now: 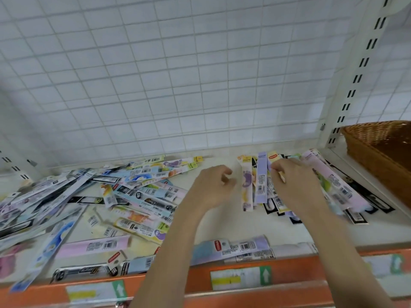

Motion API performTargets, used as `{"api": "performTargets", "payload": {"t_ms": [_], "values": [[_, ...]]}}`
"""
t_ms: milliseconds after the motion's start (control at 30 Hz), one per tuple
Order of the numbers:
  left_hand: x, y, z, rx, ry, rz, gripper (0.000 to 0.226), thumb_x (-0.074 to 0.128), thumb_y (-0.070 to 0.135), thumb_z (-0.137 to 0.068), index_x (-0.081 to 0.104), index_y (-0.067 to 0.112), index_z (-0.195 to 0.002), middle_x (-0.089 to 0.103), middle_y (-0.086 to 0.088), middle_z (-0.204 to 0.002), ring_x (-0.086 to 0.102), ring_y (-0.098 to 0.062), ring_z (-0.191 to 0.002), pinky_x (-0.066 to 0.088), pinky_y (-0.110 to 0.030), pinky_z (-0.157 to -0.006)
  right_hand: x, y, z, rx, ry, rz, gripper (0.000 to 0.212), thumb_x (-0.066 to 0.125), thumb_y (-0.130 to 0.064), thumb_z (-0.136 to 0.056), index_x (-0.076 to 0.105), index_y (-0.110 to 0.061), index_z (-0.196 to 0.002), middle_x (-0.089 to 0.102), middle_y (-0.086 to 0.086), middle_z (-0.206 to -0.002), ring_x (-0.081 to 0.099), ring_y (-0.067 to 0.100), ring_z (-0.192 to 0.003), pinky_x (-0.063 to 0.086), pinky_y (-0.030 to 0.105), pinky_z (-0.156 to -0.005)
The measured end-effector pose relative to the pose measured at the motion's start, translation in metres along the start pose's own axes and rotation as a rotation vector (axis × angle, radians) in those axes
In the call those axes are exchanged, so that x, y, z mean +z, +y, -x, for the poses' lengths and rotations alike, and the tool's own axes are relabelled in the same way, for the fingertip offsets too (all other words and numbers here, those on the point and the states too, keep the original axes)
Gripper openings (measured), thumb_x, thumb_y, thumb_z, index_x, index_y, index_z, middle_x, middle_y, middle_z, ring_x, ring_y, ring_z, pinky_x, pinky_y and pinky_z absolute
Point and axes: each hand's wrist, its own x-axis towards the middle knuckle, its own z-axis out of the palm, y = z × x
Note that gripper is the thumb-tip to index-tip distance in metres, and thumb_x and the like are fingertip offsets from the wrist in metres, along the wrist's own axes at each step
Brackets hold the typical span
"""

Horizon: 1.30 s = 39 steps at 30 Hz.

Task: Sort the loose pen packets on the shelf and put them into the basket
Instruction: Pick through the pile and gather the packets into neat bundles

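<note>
- Behind everything, a white wire-grid back panel [178, 74] fills most of the view, with a slotted white upright [360, 70] running down its right side.
- Below that is the shelf [233, 221], pale on top, with an orange front rail [295, 266] carrying price labels with green arrow tags [241, 277].
- Big messy pile of loose pen packets [93, 196] sprawls over the left half of the shelf, crossing each other every which way, mostly barcode side up. A few more lie along the front edge, including a pink packet [93, 245] and a lilac packet [233, 246].
- Wicker basket [369, 156] sits at the far right, past the upright, well apart from the big pile. Only part of it is in frame and I can't make out any packets inside.
- Sorted bunch of packets [333, 185] is lined up roughly side by side at the right of the shelf, just beside the basket's side of the upright.
- Right hand [295, 185] rests on top of that bunch, fingers curled and pinching at the top ends of a couple of packets.
- Left hand [211, 187] hovers over bare shelf between the two groups, fingers loosely curled, nothing in it as far as I can see.
- Pale purple packet [262, 176] stands out right beside the right hand's thumb.
</note>
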Motion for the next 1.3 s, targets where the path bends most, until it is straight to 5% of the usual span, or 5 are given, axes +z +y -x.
{"api": "performTargets", "payload": {"t_ms": [467, 633, 900, 1133, 1300], "values": [[-0.017, -0.083, 0.084, -0.05, 0.087, -0.127, 0.008, 0.063, 0.026, -0.087, 0.066, 0.02, -0.091, 0.065, 0.007, -0.089, 0.059, -0.006, -0.081, 0.045, -0.015, -0.069, -0.001, -0.055, 0.055, -0.126, -0.739, -0.227, 0.033, 0.069, -0.049, -0.078, 0.064, -0.029, -0.103, 0.055, -0.014, -0.087, 0.055, 0.001, -0.082, 0.047, 0.023, -0.079], [-0.022, -0.089, 0.102, 0.031, 0.206, -0.103, 0.009, 0.064, 0.029, -0.085, 0.06, 0.023, -0.08, 0.059, 0.009, -0.079, 0.051, 0.0, -0.07, 0.037, -0.015, -0.063, 0.014, -0.067, 0.057, -0.156, -0.619, -0.199, 0.024, 0.059, -0.042, -0.088, 0.061, -0.026, -0.105, 0.058, -0.01, -0.086, 0.054, 0.003, -0.076, 0.048, 0.026, -0.074], [-0.032, -0.099, 0.129, -0.018, 0.044, -0.119, 0.017, 0.07, 0.039, -0.077, 0.06, 0.026, -0.082, 0.052, 0.015, -0.078, 0.049, 0.002, -0.072, 0.037, -0.01, -0.061, 0.033, -0.077, 0.057, -0.162, -0.462, -0.139, 0.014, 0.05, -0.036, -0.093, 0.061, -0.028, -0.097, 0.065, -0.009, -0.084, 0.058, 0.008, -0.076, 0.052, 0.033, -0.069], [-0.033, -0.097, 0.122, 0.029, 0.132, -0.212, 0.01, 0.062, 0.032, -0.086, 0.059, 0.023, -0.088, 0.049, 0.012, -0.082, 0.048, -0.012, -0.088, 0.04, -0.029, -0.083, 0.03, -0.076, 0.06, -0.139, -0.452, -0.208, 0.011, 0.052, -0.028, -0.093, 0.062, -0.025, -0.095, 0.063, -0.009, -0.081, 0.059, 0.01, -0.073, 0.053, 0.037, -0.072], [-0.058, -0.105, 0.122, -0.035, 0.327, -0.165, 0.009, 0.051, 0.012, -0.093, 0.043, 0.014, -0.089, 0.051, 0.0, -0.067, 0.042, -0.01, -0.053, 0.035, -0.024, -0.051, 0.023, -0.078, 0.058, -0.158, -0.456, -0.21, 0.013, 0.052, -0.028, -0.094, 0.064, -0.022, -0.098, 0.063, -0.008, -0.089, 0.057, 0.01, -0.077, 0.051, 0.032, -0.075]]}}
